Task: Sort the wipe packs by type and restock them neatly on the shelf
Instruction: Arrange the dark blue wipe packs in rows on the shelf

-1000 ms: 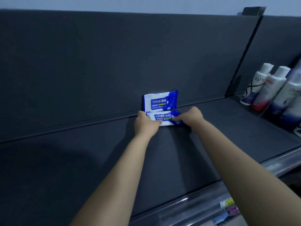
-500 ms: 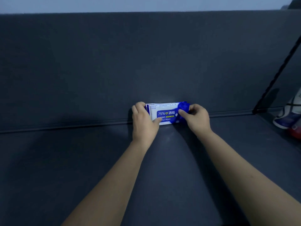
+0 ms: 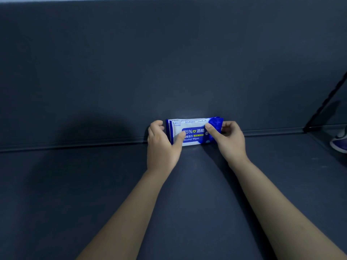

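Against the back panel [image 3: 169, 72] of the shelf [image 3: 93, 184], the wipe pack [image 3: 195, 133] stands on its long edge. Your left hand [image 3: 161, 147] and right hand [image 3: 230, 141] each have a closed grip on one end. Press it flat to the panel, label forward, then release gently so it stays upright.

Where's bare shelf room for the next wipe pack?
Widest: shelf floor left of the left hand, along the back wall. Smaller strip between the right hand and the divider. Crowded at the wipe pack, gripped by both hands; a blue-and-white item sits past the divider.
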A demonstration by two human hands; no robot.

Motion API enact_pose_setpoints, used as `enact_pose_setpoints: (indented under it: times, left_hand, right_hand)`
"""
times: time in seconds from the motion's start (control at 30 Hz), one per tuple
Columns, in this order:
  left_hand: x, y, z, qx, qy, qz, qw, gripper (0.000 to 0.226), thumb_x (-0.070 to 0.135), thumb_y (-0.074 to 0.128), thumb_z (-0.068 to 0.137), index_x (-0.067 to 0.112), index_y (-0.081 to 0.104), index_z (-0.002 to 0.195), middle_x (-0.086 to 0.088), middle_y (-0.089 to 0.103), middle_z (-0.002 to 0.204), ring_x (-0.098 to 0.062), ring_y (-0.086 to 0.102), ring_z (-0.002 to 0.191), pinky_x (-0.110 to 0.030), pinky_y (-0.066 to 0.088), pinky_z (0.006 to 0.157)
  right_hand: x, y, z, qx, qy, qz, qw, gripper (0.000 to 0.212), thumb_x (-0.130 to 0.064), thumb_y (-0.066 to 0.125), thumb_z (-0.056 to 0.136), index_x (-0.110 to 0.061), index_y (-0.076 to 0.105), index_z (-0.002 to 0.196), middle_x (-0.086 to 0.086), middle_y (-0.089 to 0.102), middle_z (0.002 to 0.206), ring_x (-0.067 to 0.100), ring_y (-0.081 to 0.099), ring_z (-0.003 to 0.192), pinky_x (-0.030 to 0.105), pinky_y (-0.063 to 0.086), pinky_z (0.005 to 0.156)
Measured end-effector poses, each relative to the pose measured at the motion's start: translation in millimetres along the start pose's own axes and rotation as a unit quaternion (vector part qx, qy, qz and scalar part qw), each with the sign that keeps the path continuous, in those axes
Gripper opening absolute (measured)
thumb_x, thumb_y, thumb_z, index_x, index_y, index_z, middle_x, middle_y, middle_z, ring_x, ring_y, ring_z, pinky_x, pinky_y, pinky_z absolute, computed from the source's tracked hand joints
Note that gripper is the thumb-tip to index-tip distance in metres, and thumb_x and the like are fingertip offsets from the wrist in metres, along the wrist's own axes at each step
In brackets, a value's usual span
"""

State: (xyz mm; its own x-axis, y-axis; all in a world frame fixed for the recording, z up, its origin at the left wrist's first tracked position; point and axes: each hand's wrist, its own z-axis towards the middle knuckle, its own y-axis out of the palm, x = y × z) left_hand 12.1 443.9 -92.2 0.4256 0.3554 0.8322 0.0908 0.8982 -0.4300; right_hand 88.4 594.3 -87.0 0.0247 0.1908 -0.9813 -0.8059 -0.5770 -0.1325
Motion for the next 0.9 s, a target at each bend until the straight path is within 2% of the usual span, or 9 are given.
enact_pose_setpoints:
  times: [0.2, 0.3, 0.5, 0.7, 0.8, 0.9]
  left_hand:
    - [-1.5, 0.6, 5.6, -0.009, 0.004, -0.019, 1.000, 0.039, 0.029, 0.072, 0.083, 0.018, 0.043, 0.107, 0.006, 0.046, 0.109, -0.017, 0.057, 0.091, -0.017, 0.044, 0.072]
    - [0.2, 0.0, 5.5, -0.005, -0.005, -0.046, 0.999, 0.037, 0.026, 0.074, 0.082, 0.021, 0.043, 0.102, 0.006, 0.048, 0.109, -0.014, 0.057, 0.086, -0.006, 0.043, 0.066]
    - [1.5, 1.5, 5.2, 0.002, -0.042, -0.094, 0.995, 0.038, 0.030, 0.075, 0.080, 0.022, 0.046, 0.103, 0.006, 0.050, 0.112, -0.017, 0.061, 0.092, -0.007, 0.044, 0.066]
    - [1.8, 4.2, 4.9, 0.013, -0.051, -0.103, 0.993, 0.037, 0.029, 0.073, 0.082, 0.024, 0.043, 0.104, 0.005, 0.050, 0.115, -0.020, 0.062, 0.089, -0.010, 0.043, 0.065]
    - [1.5, 2.8, 5.1, 0.009, -0.052, -0.098, 0.994, 0.037, 0.023, 0.074, 0.081, 0.023, 0.044, 0.103, 0.003, 0.050, 0.116, -0.016, 0.061, 0.081, -0.012, 0.043, 0.064]
    - [1.9, 1.0, 5.8, -0.004, -0.055, -0.101, 0.993, 0.038, 0.015, 0.074, 0.080, 0.022, 0.045, 0.103, 0.001, 0.051, 0.118, -0.001, 0.060, 0.067, -0.012, 0.046, 0.064]
  right_hand:
    - [-0.1, -1.6, 4.2, 0.003, -0.008, -0.018, 1.000, 0.030, -0.036, 0.078, 0.077, -0.014, 0.061, 0.089, -0.013, 0.065, 0.079, -0.007, 0.058, 0.065, 0.005, 0.043, 0.059]
    - [-1.4, -1.9, 3.0, 0.007, -0.014, -0.011, 1.000, 0.031, -0.035, 0.078, 0.077, -0.013, 0.061, 0.090, -0.014, 0.063, 0.078, -0.013, 0.056, 0.061, 0.004, 0.042, 0.058]
    - [-6.3, 0.3, 3.4, 0.021, 0.015, 0.000, 1.000, 0.037, -0.052, 0.072, 0.077, -0.017, 0.059, 0.078, -0.010, 0.063, 0.076, 0.002, 0.056, 0.066, 0.010, 0.042, 0.060]
    - [-3.9, 0.1, 7.1, 0.018, 0.020, -0.015, 1.000, 0.031, -0.043, 0.075, 0.078, -0.017, 0.058, 0.077, -0.009, 0.063, 0.075, 0.008, 0.060, 0.069, 0.021, 0.047, 0.066]
    - [-0.6, 1.7, 7.8, 0.015, 0.019, -0.014, 1.000, 0.029, -0.039, 0.077, 0.076, -0.019, 0.056, 0.080, -0.008, 0.061, 0.077, 0.009, 0.060, 0.072, 0.026, 0.049, 0.072]
    - [-1.6, 0.8, 7.4, 0.001, 0.020, -0.017, 1.000, 0.027, -0.035, 0.078, 0.077, -0.021, 0.056, 0.081, -0.011, 0.058, 0.078, 0.004, 0.056, 0.070, 0.022, 0.046, 0.071]
